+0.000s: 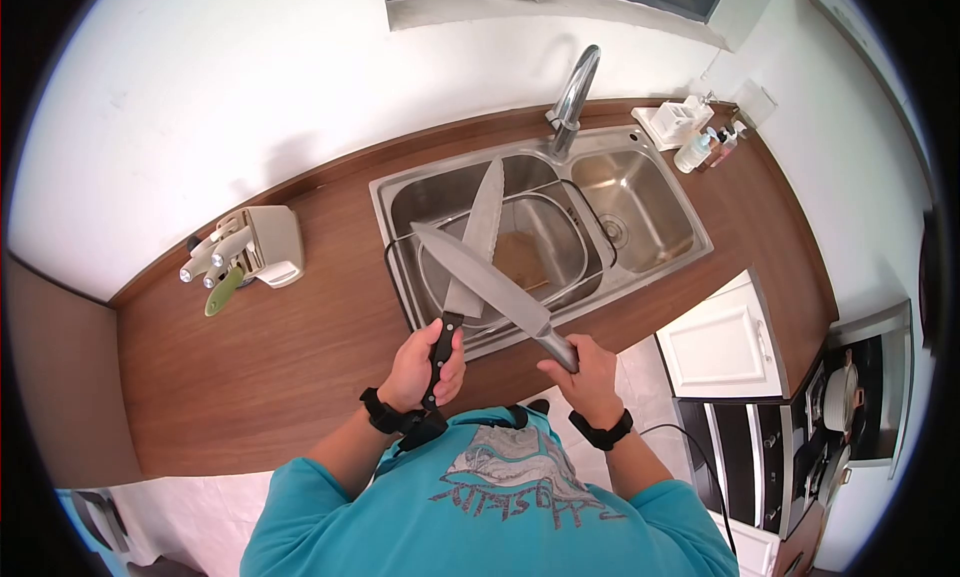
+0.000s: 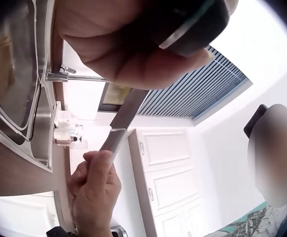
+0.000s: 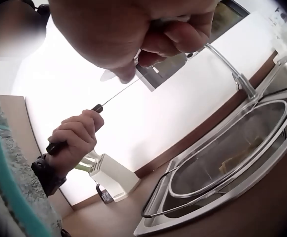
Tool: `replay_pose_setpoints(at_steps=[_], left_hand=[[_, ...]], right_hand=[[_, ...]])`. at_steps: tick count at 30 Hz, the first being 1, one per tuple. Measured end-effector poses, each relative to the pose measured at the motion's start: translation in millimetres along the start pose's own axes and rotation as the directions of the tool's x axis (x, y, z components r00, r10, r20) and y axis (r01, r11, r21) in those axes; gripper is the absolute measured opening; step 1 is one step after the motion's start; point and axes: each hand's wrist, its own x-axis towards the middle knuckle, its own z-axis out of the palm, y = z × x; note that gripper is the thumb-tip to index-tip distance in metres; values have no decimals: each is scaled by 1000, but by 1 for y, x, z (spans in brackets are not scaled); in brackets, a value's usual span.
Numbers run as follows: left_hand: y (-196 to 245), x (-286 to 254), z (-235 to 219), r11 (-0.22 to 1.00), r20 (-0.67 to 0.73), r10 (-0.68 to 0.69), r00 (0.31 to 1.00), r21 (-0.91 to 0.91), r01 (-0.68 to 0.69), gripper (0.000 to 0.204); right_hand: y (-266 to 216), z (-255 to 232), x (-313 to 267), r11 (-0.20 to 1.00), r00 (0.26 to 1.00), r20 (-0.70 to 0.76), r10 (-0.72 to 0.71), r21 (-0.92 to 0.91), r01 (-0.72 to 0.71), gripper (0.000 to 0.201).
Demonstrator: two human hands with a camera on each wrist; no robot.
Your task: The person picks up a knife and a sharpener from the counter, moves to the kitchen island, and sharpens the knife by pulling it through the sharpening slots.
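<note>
My left hand grips the black riveted handle of a bread knife with a long, wavy-edged blade pointing away from me. In my right hand is the grey handle of a chef's knife, its blade slanting up to the left. Seen from the head, the chef's knife crosses over the bread knife's blade above the sink. The left wrist view shows the right hand around its handle. In the right wrist view, the left hand has its fingers curled round the black handle.
A wire-rimmed basket sits in the left basin of the steel sink. Behind it rises a chrome faucet. A beige knife block with several handles stands on the wooden counter. Pump bottles stand at the back right.
</note>
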Motion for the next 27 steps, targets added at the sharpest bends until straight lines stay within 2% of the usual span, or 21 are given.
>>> replay_pose_setpoints(at_steps=[2,8,12,13,17,19,20,21,22,23,24,25,26,27], left_hand=[[-1,0,-2,1000,23,-4,1000,-7,5,38],[0,-5,0,999,59,-40,997,-14,41,38],[-2,-6,-3,996,95,-69,993,63,64,40],[-3,-6,-2,996,95,-70,993,63,64,40],[-2,-7,2,997,58,-69,996,34,67,38],[-1,-8,5,998,48,-57,997,41,55,38],[1,-7,6,976,8,28,1000,215,-29,34],[2,-6,8,918,-17,118,993,383,-102,30],[1,-4,8,919,-15,117,993,380,-103,30],[-1,-1,7,580,70,359,931,764,-281,25],[-2,1,5,70,254,512,821,940,-335,20],[-3,3,2,-87,290,536,793,953,-289,18],[-2,5,1,-87,290,536,793,953,-289,18],[-1,8,2,-244,369,552,748,929,-278,18]], right_hand=[[1,-4,1,999,999,18,-33,-28,33,39],[10,-5,8,995,997,-56,-53,-84,48,37],[17,-4,16,987,991,-122,52,-147,-70,38],[18,-4,18,980,983,-151,102,-153,-125,37],[26,-2,24,975,965,-206,163,-119,-190,36],[35,1,25,949,934,-206,294,-56,-311,38],[39,3,25,949,934,-207,292,-59,-310,38],[43,4,25,924,925,-85,371,137,-358,35],[45,4,25,853,906,51,420,319,-414,34],[44,1,24,854,906,50,420,316,-413,34],[38,-4,22,458,779,390,492,645,-612,34],[32,-8,21,-84,629,697,345,690,-719,35],[25,-10,22,-84,629,697,345,690,-719,35],[17,-11,22,-83,631,725,274,672,-736,39]])
